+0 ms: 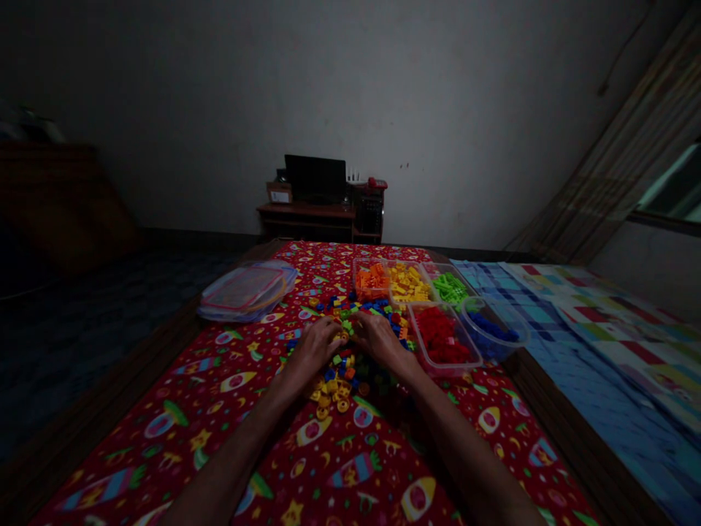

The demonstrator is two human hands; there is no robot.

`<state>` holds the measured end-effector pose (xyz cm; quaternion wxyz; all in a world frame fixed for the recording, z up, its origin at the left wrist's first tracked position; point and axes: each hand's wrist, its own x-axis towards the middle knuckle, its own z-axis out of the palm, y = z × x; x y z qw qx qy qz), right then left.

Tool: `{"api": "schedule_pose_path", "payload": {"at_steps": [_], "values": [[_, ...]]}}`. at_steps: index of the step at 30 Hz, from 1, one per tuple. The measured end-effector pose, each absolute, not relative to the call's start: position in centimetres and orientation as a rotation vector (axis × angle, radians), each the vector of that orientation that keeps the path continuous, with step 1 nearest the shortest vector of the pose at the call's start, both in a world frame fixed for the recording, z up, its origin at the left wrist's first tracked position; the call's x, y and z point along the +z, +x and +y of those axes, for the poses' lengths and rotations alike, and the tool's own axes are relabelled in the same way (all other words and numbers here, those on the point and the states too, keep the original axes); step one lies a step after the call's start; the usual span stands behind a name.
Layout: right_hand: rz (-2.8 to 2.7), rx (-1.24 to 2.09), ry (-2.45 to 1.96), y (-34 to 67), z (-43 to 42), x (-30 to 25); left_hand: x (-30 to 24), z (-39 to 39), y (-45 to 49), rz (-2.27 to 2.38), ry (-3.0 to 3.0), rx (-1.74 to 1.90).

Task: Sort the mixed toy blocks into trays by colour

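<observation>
My left hand (316, 343) and right hand (380, 342) are at the centre of the frame, close together over a loose pile of mixed blocks (330, 375). The fingers of both hands are bent inward, tips down among the pieces; I cannot tell whether either hand grasps a block or merely touches the pile. The pile spreads around and below my hands, with several yellow pieces (325, 402) at its lower edge. Right of centre stand clear plastic boxes holding sorted colours: orange blocks (372, 281) and yellow blocks (408, 285) in the back row, green blocks (450, 290) to their right, red blocks (441, 337) in front, and blue blocks (490, 326) in the rounded tub (526, 338) at the row's right end. A stack of clear lids (246, 290) lies left of centre. All of this sits on a red printed tablecloth (233, 431). In the upper middle, a dark screen (315, 179) and a red telephone (377, 183) stand by the wall. At the right edge, a checked quilt (613, 310) lies over a blue sheet (553, 358). Lighting is dim.
</observation>
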<state>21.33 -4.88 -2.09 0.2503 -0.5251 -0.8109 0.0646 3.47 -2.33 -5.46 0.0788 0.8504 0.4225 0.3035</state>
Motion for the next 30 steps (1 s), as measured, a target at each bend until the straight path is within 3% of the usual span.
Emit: {"api": "schedule_pose_path", "payload": {"at_steps": [9, 16, 30], "values": [[-1.911, 0.742, -1.296, 20.3, -3.7, -2.7, -4.6, -1.7, 4.4, 1.311, 2.070, 1.113], [-1.989, 0.667, -1.184, 20.2, -4.6, -2.4, -4.8, -1.6, 4.5, 1.312, 1.590, 1.093], [-1.712, 0.831, -1.290, 20.6, -3.8, -3.0, -4.5, -2.0, 5.2, 1.139, 1.455, 1.155]]}}
